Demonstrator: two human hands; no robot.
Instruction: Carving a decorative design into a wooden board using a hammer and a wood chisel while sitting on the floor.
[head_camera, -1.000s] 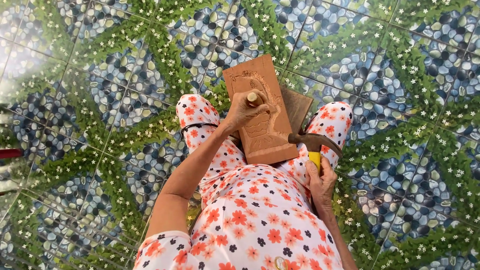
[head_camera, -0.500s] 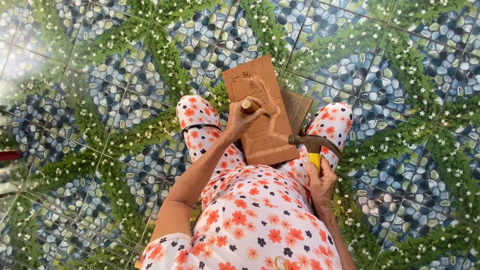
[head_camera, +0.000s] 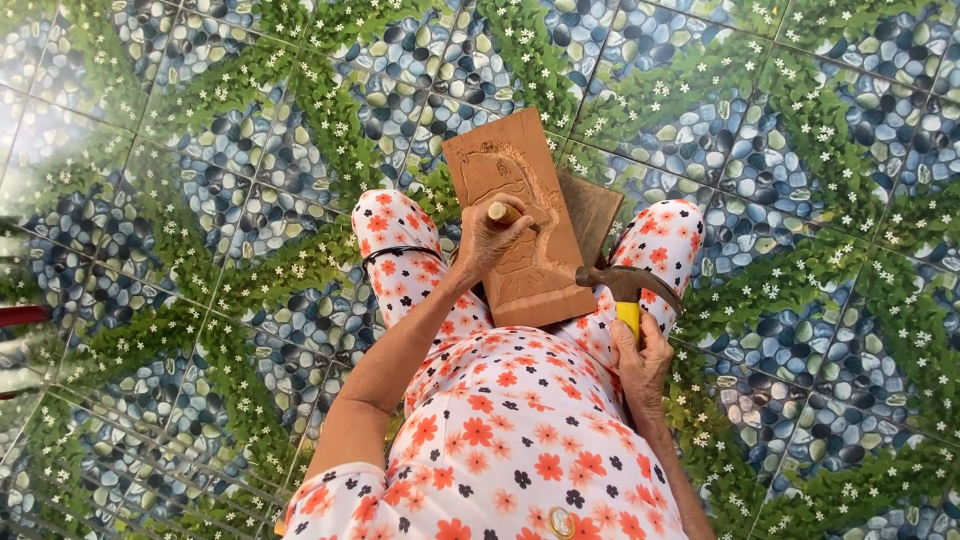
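Observation:
A carved wooden board (head_camera: 520, 215) leans across my lap between my knees, its face cut with a relief pattern. My left hand (head_camera: 487, 240) is closed around a wooden-handled chisel (head_camera: 503, 212), whose tip rests on the board's carved face. My right hand (head_camera: 642, 352) grips the yellow handle of a claw hammer (head_camera: 626, 285); the hammer's head hangs just right of the board's lower corner, apart from the chisel. A second, darker wooden piece (head_camera: 590, 210) lies behind the board.
I sit on a tiled floor (head_camera: 230, 180) printed with pebbles, green leaves and small white flowers. My legs wear white fabric with orange flowers (head_camera: 520, 440). A red object (head_camera: 20, 316) pokes in at the left edge.
My left hand with the chisel has shifted slightly on the board. The hammer stays low beside my right knee, hardly moved.

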